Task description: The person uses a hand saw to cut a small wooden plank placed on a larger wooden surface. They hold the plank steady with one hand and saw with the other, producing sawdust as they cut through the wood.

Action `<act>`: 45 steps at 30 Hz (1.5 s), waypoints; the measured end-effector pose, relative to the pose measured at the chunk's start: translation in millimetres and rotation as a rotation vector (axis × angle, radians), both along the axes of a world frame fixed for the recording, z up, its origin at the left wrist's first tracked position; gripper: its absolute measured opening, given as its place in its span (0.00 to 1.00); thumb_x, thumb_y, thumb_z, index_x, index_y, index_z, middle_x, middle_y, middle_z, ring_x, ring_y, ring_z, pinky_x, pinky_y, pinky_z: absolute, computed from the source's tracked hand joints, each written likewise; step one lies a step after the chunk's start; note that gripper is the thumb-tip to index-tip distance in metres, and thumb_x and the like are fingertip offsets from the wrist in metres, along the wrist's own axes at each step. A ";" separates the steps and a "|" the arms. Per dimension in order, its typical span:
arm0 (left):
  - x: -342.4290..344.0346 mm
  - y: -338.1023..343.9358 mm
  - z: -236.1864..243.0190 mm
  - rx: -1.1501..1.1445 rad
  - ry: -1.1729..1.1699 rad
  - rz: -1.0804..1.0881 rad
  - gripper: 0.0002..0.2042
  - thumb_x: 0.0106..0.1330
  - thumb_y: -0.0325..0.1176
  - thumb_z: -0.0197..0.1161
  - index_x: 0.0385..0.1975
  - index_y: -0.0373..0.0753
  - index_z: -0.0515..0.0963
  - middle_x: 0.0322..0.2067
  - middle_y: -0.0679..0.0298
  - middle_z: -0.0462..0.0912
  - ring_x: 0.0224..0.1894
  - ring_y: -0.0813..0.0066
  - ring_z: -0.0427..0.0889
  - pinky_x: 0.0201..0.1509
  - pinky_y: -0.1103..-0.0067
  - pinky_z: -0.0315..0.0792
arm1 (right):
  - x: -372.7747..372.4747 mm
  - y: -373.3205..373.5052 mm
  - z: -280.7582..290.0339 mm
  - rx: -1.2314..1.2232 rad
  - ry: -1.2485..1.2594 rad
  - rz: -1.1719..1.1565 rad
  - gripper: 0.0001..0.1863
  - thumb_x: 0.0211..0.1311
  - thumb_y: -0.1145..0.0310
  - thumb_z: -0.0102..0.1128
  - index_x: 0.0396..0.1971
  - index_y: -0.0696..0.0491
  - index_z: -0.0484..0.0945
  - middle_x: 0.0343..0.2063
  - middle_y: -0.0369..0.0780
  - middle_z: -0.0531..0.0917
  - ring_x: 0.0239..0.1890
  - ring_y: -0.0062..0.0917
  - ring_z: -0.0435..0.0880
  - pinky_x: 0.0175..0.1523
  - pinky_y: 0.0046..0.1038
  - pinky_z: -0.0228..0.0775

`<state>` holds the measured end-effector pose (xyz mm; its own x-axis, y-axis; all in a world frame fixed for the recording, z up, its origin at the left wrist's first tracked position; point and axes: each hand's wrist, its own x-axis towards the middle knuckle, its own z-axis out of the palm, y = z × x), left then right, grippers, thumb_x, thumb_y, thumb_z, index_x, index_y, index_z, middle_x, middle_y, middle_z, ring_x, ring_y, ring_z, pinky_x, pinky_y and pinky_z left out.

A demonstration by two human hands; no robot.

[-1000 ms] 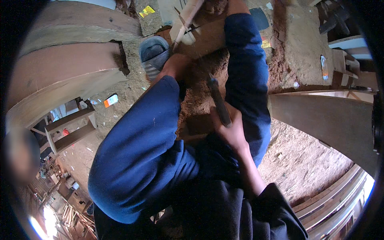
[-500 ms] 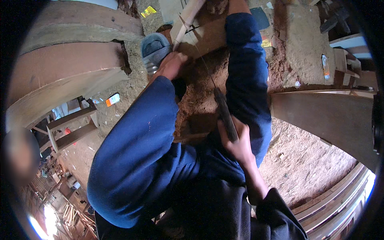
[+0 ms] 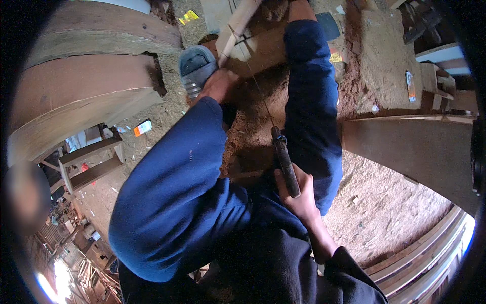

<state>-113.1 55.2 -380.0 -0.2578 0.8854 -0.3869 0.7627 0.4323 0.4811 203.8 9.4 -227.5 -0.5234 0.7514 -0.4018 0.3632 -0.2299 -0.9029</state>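
My right hand grips the saw by its dark handle, nearer me and right of the wooden strip, thin blade reaching up to it! Bare foot and grey sandal sit by that strip's near end; my left hand's out of view, so its hold I can't tell.

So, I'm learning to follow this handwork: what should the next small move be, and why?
Perhaps a short push of the right hand toward the pale wood: the dark handle it grips sits near the lap, and the thin blade runs toward that wood.
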 end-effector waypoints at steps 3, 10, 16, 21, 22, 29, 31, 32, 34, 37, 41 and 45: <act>5.5 14.4 18.9 -0.133 0.022 -0.152 0.14 0.68 0.39 0.52 0.30 0.38 0.81 0.30 0.62 0.81 0.34 0.70 0.76 0.40 0.67 0.71 | -9.1 12.5 -9.5 0.045 0.009 -0.020 0.08 0.63 0.72 0.59 0.26 0.58 0.74 0.17 0.34 0.71 0.23 0.13 0.66 0.27 0.24 0.61; -15.5 10.7 -65.1 -0.059 0.465 -0.619 0.09 0.61 0.32 0.57 0.28 0.42 0.85 0.30 0.56 0.86 0.37 0.60 0.86 0.41 0.68 0.79 | -29.8 25.0 -38.9 0.044 0.052 0.027 0.07 0.63 0.71 0.59 0.31 0.60 0.76 0.19 0.32 0.73 0.26 0.12 0.67 0.29 0.22 0.62; -22.9 -5.2 -42.2 0.324 0.870 -0.693 0.07 0.58 0.31 0.57 0.27 0.41 0.84 0.27 0.56 0.85 0.35 0.62 0.86 0.38 0.68 0.79 | -1.2 9.7 6.8 -0.096 -0.077 0.032 0.07 0.59 0.74 0.59 0.35 0.62 0.77 0.24 0.47 0.80 0.27 0.22 0.76 0.36 0.29 0.71; -11.1 0.5 -27.3 0.050 0.443 -0.509 0.06 0.57 0.30 0.58 0.27 0.40 0.83 0.27 0.53 0.84 0.34 0.58 0.86 0.40 0.66 0.79 | -28.4 29.7 -23.3 0.053 -0.013 0.069 0.08 0.66 0.69 0.58 0.34 0.60 0.77 0.22 0.34 0.75 0.29 0.14 0.69 0.35 0.22 0.66; -14.1 1.1 -28.1 0.079 0.477 -0.529 0.06 0.57 0.31 0.59 0.27 0.40 0.83 0.26 0.53 0.84 0.33 0.57 0.86 0.40 0.66 0.79 | -30.2 32.8 -25.2 0.091 0.012 0.070 0.08 0.66 0.69 0.57 0.35 0.60 0.78 0.22 0.34 0.75 0.29 0.14 0.70 0.35 0.22 0.66; 5.2 5.6 14.2 0.148 0.307 -0.462 0.07 0.55 0.33 0.59 0.27 0.39 0.83 0.27 0.53 0.84 0.33 0.55 0.85 0.39 0.63 0.79 | -6.1 15.5 25.9 0.006 -0.134 0.069 0.08 0.65 0.71 0.58 0.38 0.61 0.78 0.22 0.40 0.79 0.29 0.15 0.74 0.35 0.22 0.69; 1.7 11.0 8.6 0.107 0.317 -0.443 0.07 0.55 0.33 0.59 0.27 0.39 0.83 0.27 0.52 0.84 0.34 0.54 0.85 0.39 0.63 0.78 | -26.8 23.5 0.2 0.040 -0.030 0.011 0.09 0.66 0.70 0.58 0.37 0.61 0.78 0.22 0.37 0.79 0.31 0.14 0.73 0.36 0.20 0.67; -0.7 14.2 0.8 0.136 0.333 -0.450 0.07 0.55 0.33 0.59 0.28 0.40 0.83 0.27 0.52 0.84 0.34 0.54 0.85 0.39 0.63 0.78 | -31.4 31.1 -6.4 0.058 -0.028 0.025 0.09 0.66 0.70 0.58 0.37 0.61 0.78 0.22 0.37 0.79 0.31 0.14 0.73 0.36 0.20 0.67; -12.0 8.1 -17.1 0.164 0.370 -0.465 0.08 0.56 0.34 0.59 0.29 0.40 0.83 0.27 0.51 0.83 0.33 0.53 0.85 0.39 0.62 0.78 | -39.3 40.5 -11.7 0.068 -0.014 0.057 0.09 0.66 0.69 0.58 0.36 0.61 0.78 0.23 0.37 0.79 0.30 0.14 0.73 0.35 0.20 0.67; -13.5 2.5 -25.2 0.303 0.333 -0.505 0.08 0.58 0.35 0.59 0.30 0.41 0.83 0.28 0.52 0.84 0.33 0.54 0.85 0.40 0.63 0.78 | -12.2 26.2 27.4 -0.008 -0.119 0.059 0.09 0.64 0.70 0.58 0.36 0.61 0.78 0.24 0.41 0.80 0.30 0.15 0.73 0.36 0.25 0.69; -1.9 4.3 10.5 0.133 0.287 -0.494 0.08 0.59 0.34 0.59 0.30 0.41 0.84 0.29 0.54 0.84 0.34 0.56 0.85 0.41 0.64 0.79 | -1.9 18.7 39.0 -0.073 -0.209 0.088 0.08 0.62 0.71 0.59 0.36 0.61 0.78 0.24 0.44 0.81 0.29 0.17 0.74 0.36 0.28 0.71; 0.6 13.0 -2.1 0.004 0.461 -0.525 0.08 0.61 0.33 0.56 0.31 0.43 0.84 0.30 0.57 0.85 0.36 0.57 0.85 0.42 0.66 0.79 | -28.1 25.7 -30.1 0.139 -0.022 0.053 0.08 0.63 0.71 0.59 0.35 0.60 0.78 0.23 0.41 0.79 0.27 0.16 0.74 0.34 0.25 0.69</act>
